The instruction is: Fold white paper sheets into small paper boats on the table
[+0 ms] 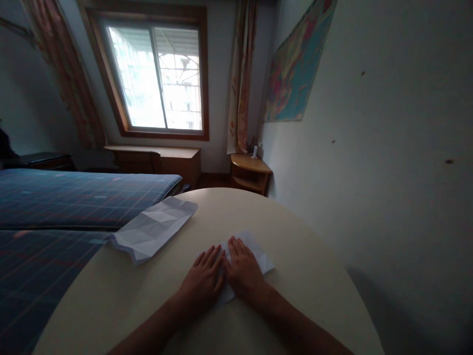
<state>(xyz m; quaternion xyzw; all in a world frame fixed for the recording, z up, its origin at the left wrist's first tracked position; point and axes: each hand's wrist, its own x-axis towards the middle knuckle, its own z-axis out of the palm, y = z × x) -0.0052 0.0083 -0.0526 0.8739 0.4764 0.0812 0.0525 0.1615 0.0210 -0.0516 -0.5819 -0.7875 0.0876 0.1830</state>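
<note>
A folded sheet of white paper (258, 251) lies on the round cream table (295, 301), partly covered by both hands. Flat on its left part rests my left hand (204, 277), fingers stretched out and pointing away from me. My right hand (244, 270) presses on the middle of the paper, its fingers also extended. The two hands touch or nearly touch at the thumbs. Much of the paper's near side is hidden beneath them, though a bit shows below the right palm.
Several creased white sheets (157, 227) lie at the table's left edge. Beyond that edge stands a bed with a blue plaid mattress (84, 197). A white wall (388, 197) runs along the right. A wooden corner shelf (251, 163) and a desk (177, 152) stand behind.
</note>
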